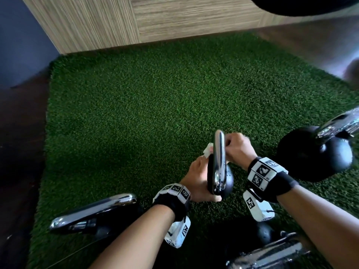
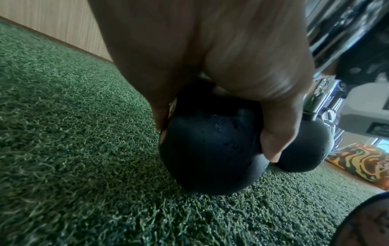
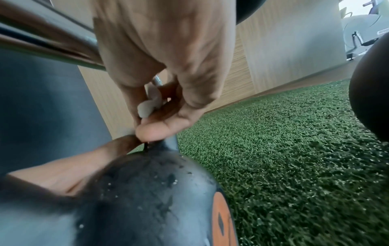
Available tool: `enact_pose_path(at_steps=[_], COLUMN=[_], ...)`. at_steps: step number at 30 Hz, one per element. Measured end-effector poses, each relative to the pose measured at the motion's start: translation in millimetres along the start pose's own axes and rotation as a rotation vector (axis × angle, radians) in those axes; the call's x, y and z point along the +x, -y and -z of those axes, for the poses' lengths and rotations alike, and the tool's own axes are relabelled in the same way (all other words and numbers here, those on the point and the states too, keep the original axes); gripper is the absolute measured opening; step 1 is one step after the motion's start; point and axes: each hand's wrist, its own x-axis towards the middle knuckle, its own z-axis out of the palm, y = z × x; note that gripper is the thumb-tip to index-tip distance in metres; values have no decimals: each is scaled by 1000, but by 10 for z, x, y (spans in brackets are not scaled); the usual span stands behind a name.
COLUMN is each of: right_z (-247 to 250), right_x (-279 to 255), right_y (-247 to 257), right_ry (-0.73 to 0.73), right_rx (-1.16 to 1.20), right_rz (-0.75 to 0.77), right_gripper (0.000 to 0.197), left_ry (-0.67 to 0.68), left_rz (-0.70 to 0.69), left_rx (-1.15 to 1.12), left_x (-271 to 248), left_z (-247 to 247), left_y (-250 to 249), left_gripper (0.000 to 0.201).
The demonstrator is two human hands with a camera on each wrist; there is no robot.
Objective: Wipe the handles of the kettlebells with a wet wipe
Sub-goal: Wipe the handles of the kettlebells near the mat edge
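Right hand (image 1: 238,147) pinching wet wipe (image 1: 207,150) on chrome handle (image 1: 219,162), left hand (image 1: 196,181) apparently cupping small kettlebell (image 2: 212,149), green turf (image 1: 155,105)

Both forearms are bare, with no sleeves in view. The left hand (image 1: 196,183) and right hand (image 1: 238,146) wear no gloves or rings. Each wrist carries a black fabric strap: the left wristband (image 1: 172,200) and right wristband (image 1: 272,183). White square tiles printed with black-and-white coded markers ring each strap. Beneath each wrist hangs a white, boxy camera housing (image 1: 177,232) bearing the same markers, the right one (image 1: 257,207) showing a short dark cord.
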Motion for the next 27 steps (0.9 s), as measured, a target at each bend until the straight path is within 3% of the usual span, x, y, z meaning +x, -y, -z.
enact_pose_path(at_steps=[3, 6, 8, 11, 14, 18, 20, 24, 25, 27], right_z=[31, 124, 255, 509, 686, 763, 765, 784, 810, 902], right_x=[-17, -63, -80, -87, -67, -32, -29, -48, -60, -93], right_y=[34, 135, 175, 225, 319, 455, 497, 547, 551, 558], right_ry=[109, 190, 222, 301, 336, 345, 351, 332, 350, 399], right_rx=[76, 20, -12, -147, -368, -476, -514, -581, -616, -698], right_rz=[-69, -94, -52, 209, 475, 534, 534, 490, 483, 466], right_gripper=[16, 7, 20, 50, 58, 52, 50, 50, 44, 27], left_ry=[-32, 22, 211, 486, 406, 66, -41, 120, 169, 209], left_rz=[-14, 8, 34, 158, 232, 166, 169, 277, 314, 386], left_rx=[-11, 71, 193, 203, 57, 176, 213, 210, 255, 401], left_x=[-24, -68, -77, -149, -283, -361, -318, -255, -235, -176], left_z=[8, 62, 170, 466, 726, 699, 662, 776, 827, 924], left_y=[-52, -138, -212, -348, -589, -1014, -1178, -1269, -1260, -1228], left_gripper=[121, 146, 160, 162, 137, 41, 11, 19, 10, 23])
